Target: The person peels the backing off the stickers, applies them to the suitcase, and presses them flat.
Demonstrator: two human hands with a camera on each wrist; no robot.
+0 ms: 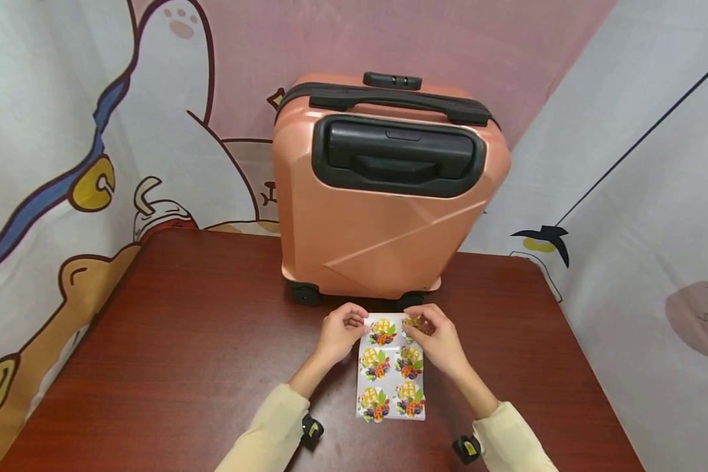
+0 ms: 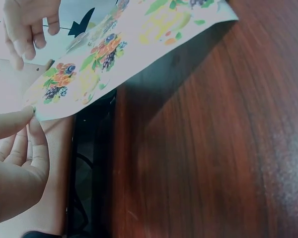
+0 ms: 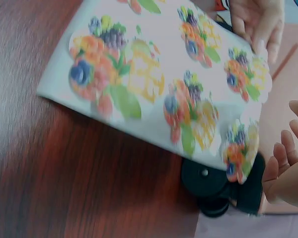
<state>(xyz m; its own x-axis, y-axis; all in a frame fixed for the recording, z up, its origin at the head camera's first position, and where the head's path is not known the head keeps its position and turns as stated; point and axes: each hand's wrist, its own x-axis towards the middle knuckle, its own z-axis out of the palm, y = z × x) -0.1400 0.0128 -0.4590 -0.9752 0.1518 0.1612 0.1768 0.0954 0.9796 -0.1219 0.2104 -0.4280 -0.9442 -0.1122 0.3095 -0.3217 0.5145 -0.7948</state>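
Note:
A white sheet of fruit stickers (image 1: 392, 375) lies lengthwise before me, with round stickers in two columns. My left hand (image 1: 337, 335) pinches its far left corner between thumb and index finger, and the left wrist view shows that end raised off the table. By the far right sticker (image 3: 241, 151) is my right hand (image 1: 444, 341), partly covering it in the head view. In the right wrist view this hand (image 3: 290, 171) has loosely bent fingers, apart from the sheet. The sticker's edge there reaches past the sheet's edge.
An upright pink hard-shell suitcase (image 1: 377, 236) with black handles stands on the brown table (image 1: 183, 341), just beyond the sheet. Its black wheels (image 1: 305, 294) are close to my hands. A printed cloth (image 1: 242, 78) hangs behind and at both sides.

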